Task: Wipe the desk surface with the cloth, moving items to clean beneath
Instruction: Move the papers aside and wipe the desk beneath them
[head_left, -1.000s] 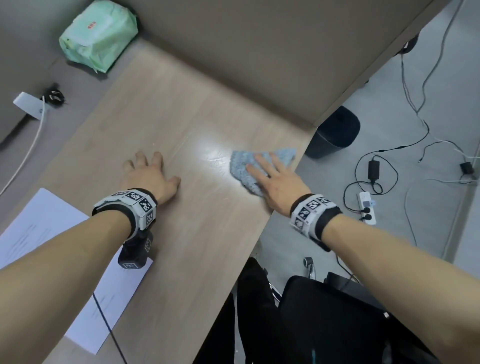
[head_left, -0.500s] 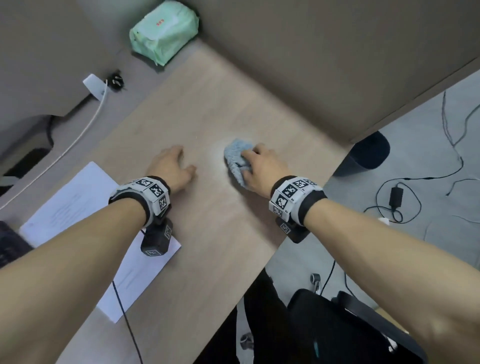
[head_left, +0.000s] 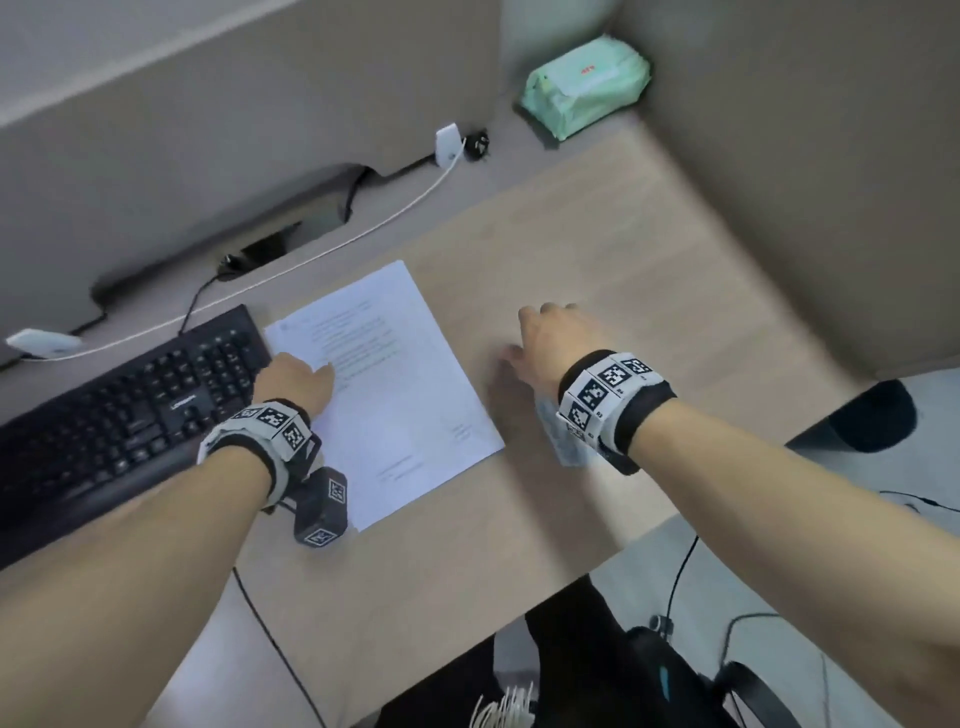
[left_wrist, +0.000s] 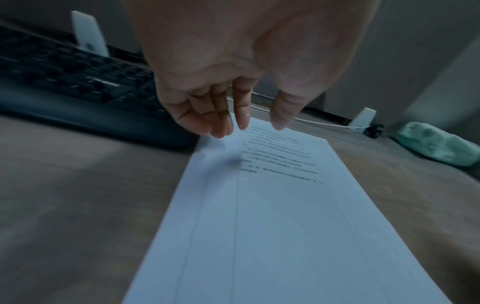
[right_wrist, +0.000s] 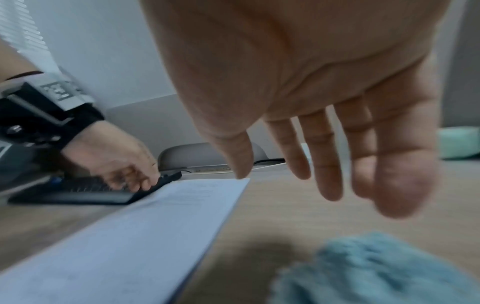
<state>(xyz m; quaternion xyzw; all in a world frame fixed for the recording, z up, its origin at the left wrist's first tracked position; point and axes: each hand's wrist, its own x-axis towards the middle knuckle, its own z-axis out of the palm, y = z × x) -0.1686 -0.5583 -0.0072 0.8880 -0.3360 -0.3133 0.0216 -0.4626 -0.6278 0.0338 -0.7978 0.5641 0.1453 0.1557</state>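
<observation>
My right hand (head_left: 545, 332) hovers open over the bare wooden desk (head_left: 597, 249), fingers straight and spread, holding nothing. The light-blue cloth (right_wrist: 376, 267) lies loose on the desk below my right wrist, only partly visible in the head view as the cloth (head_left: 566, 452). A white printed sheet of paper (head_left: 395, 395) lies left of it. My left hand (head_left: 296, 379) is over the paper's left edge beside the keyboard. In the left wrist view the left hand (left_wrist: 249, 127) has relaxed fingers pointing down at the paper (left_wrist: 272, 205), without gripping it.
A black keyboard (head_left: 130, 410) lies left of the paper. A green wipes pack (head_left: 587, 85) sits in the back corner, and a white cable (head_left: 363, 234) runs along the rear. Grey partitions stand behind and to the right. A dark bin (head_left: 872, 415) stands on the floor.
My right hand has let go of the cloth and lifted off it. My left hand has moved left onto the paper. The head view has swung left, revealing the keyboard.
</observation>
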